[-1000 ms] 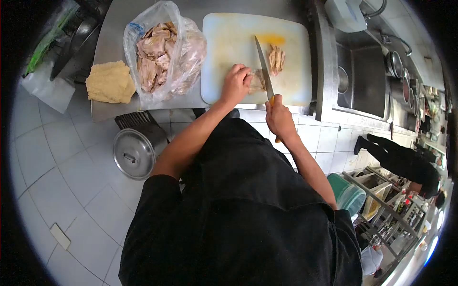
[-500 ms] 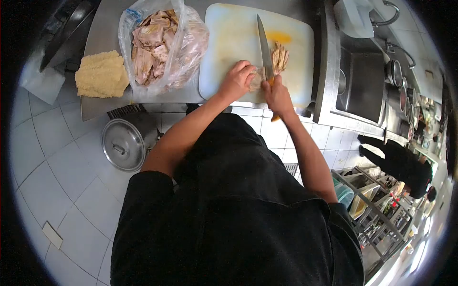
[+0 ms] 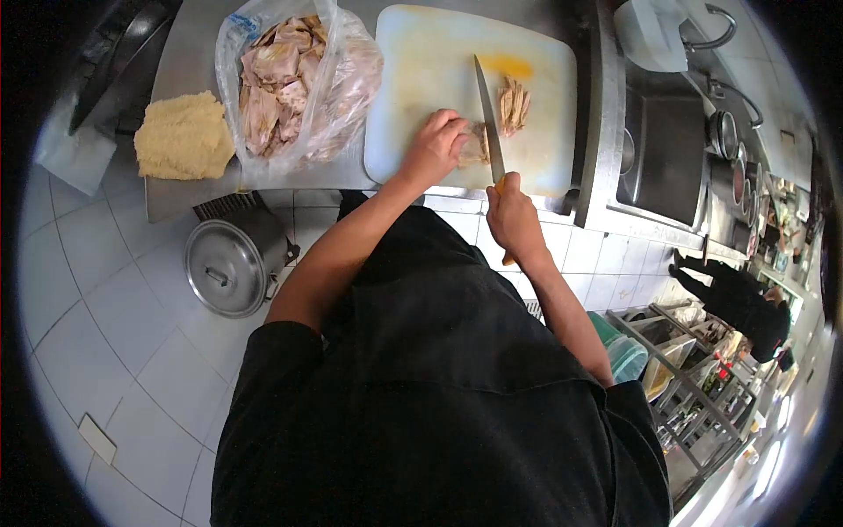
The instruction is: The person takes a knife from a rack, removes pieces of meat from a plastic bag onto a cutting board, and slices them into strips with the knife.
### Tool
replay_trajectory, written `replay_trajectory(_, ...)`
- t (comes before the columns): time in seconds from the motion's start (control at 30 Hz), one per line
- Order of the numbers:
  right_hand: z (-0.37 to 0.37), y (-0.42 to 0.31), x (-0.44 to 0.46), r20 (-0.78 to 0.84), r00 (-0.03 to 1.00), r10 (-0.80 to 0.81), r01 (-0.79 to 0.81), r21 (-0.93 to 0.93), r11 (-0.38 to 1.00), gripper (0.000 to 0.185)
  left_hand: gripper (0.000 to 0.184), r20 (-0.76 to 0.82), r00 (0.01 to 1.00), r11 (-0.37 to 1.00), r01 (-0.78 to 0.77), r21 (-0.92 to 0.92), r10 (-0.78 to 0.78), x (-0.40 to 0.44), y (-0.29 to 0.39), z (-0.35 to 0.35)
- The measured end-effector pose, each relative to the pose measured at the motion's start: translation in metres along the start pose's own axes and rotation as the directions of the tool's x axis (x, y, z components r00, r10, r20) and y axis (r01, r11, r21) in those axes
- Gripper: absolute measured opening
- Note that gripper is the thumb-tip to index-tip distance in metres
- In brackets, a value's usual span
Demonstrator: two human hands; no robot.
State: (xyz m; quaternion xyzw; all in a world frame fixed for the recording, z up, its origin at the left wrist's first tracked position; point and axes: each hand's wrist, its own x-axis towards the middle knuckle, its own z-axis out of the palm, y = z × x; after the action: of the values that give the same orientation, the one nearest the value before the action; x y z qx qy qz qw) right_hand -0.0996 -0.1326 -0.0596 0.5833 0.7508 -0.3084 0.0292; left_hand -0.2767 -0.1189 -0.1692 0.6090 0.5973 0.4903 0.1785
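My right hand [image 3: 515,216] is wrapped round the orange handle of a long knife [image 3: 489,114], whose blade points away from me across a white cutting board [image 3: 413,53]. Close along the blade's left side lies a piece of meat [image 3: 475,146]. My left hand [image 3: 436,147] presses that piece to the board with bent fingers, and its fingertips partly cover it. Right of the blade sits a small pile of sliced meat strips [image 3: 514,107]. An open clear plastic bag [image 3: 349,92] filled with meat chunks [image 3: 279,83] stands left of the board.
A tan folded cloth [image 3: 184,136] lies at the counter's left end. Below it, a lidded metal pot [image 3: 226,268] stands on the tiled floor. To the right are a sink [image 3: 663,149] and a metal rack [image 3: 702,395]. Another person in black [image 3: 738,299] stands far right.
My right hand has drawn the knife back toward my body, so the blade tip sits lower on the board. My left hand stays on the meat. The other person has shifted slightly.
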Motion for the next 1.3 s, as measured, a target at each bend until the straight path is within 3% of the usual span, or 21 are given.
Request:
replay_trajectory(0.3,0.005,0.001,-0.001,0.031,0.996,0.083,-0.083,0.002,0.997,0.029,0.023,0.004,1.0,0.999,-0.003,0.033,0.002,0.001,0.0,0.0)
replay_trajectory(0.6,0.008,0.014,0.107,-0.115,0.99,-0.087,0.091,0.028,0.995,0.03,0.024,0.071,0.997,0.999,0.033,0.027,-0.035,0.003,0.002,-0.001)
replay_trajectory(0.7,-0.011,0.027,0.124,-0.059,0.991,-0.123,0.125,0.025,0.992,0.032,0.024,0.041,0.999,1.0,0.017,0.003,-0.017,0.004,0.001,-0.003)
replay_trajectory(0.77,-0.022,0.035,0.12,-0.015,0.991,-0.131,0.131,-0.012,0.991,0.035,0.024,0.036,0.999,1.0,0.024,-0.017,-0.023,0.001,0.004,-0.001)
replay_trajectory(0.87,-0.034,0.011,0.085,0.025,0.999,-0.048,0.048,-0.036,0.998,0.035,0.023,0.052,0.998,0.999,0.035,-0.024,-0.034,0.003,0.003,-0.003)
replay_trajectory(0.9,-0.032,0.002,0.07,0.061,0.998,0.032,-0.034,0.031,0.999,0.034,0.023,0.051,0.998,0.999,0.033,-0.023,-0.031,0.003,0.003,-0.003)
replay_trajectory(0.93,-0.027,0.0,0.055,0.023,1.0,-0.018,0.018,-0.004,1.0,0.032,0.023,0.051,0.998,0.999,0.034,-0.022,-0.033,0.003,0.004,-0.002)
replay_trajectory(1.1,-0.009,-0.005,-0.001,0.052,0.997,0.06,-0.061,0.027,0.998,0.027,0.023,0.035,0.999,1.0,0.014,-0.002,-0.014,0.003,0.001,-0.001)
replay_trajectory(1.3,0.024,0.011,0.01,-0.053,0.999,-0.007,0.005,-0.021,1.0,0.027,0.024,0.044,0.999,1.0,-0.005,0.018,0.004,0.005,0.001,0.0)
